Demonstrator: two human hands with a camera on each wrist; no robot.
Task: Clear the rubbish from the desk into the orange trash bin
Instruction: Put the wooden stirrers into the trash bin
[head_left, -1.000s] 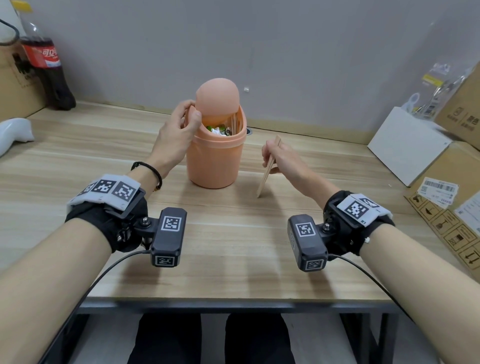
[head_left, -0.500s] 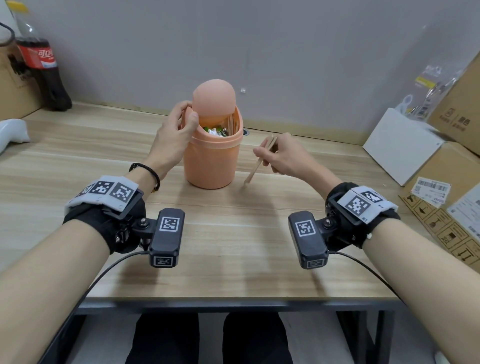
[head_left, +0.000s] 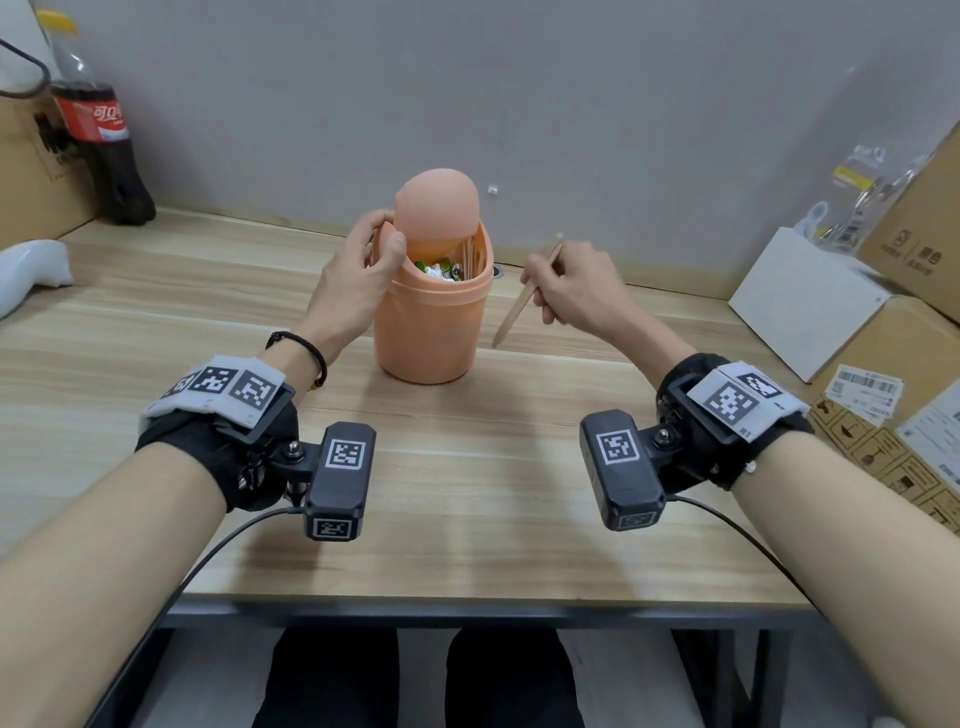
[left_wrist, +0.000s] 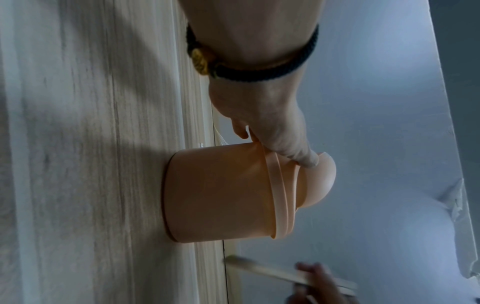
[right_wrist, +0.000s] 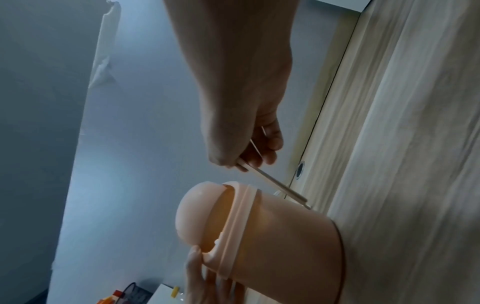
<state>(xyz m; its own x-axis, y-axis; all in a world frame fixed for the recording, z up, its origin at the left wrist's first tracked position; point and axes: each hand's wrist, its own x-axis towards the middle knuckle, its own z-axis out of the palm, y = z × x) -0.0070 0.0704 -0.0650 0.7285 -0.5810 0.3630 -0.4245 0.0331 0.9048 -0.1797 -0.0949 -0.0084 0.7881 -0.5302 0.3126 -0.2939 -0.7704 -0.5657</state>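
Observation:
The orange trash bin (head_left: 431, 327) stands mid-desk with its domed swing lid (head_left: 436, 208) tipped back; wrappers and wooden sticks show inside. My left hand (head_left: 371, 260) grips the bin's rim and lid edge at the left, thumb on the lid; the left wrist view shows that left hand (left_wrist: 275, 139) on the bin (left_wrist: 221, 193). My right hand (head_left: 566, 291) pinches a thin wooden stick (head_left: 519, 306) just right of the bin, raised off the desk, its lower tip pointing down-left. The right wrist view shows the stick (right_wrist: 275, 183) slanting toward the bin (right_wrist: 283, 236).
A cola bottle (head_left: 98, 130) and a cardboard box stand at the back left, with a white object (head_left: 31, 265) beside them. A white box (head_left: 810, 296) and stacked cardboard boxes (head_left: 904, 374) fill the right side. A cable hole (head_left: 497, 270) lies behind the bin.
My right hand has lifted the stick off the desk and swung it from near upright to a slant beside the bin. My left hand keeps hold of the lid.

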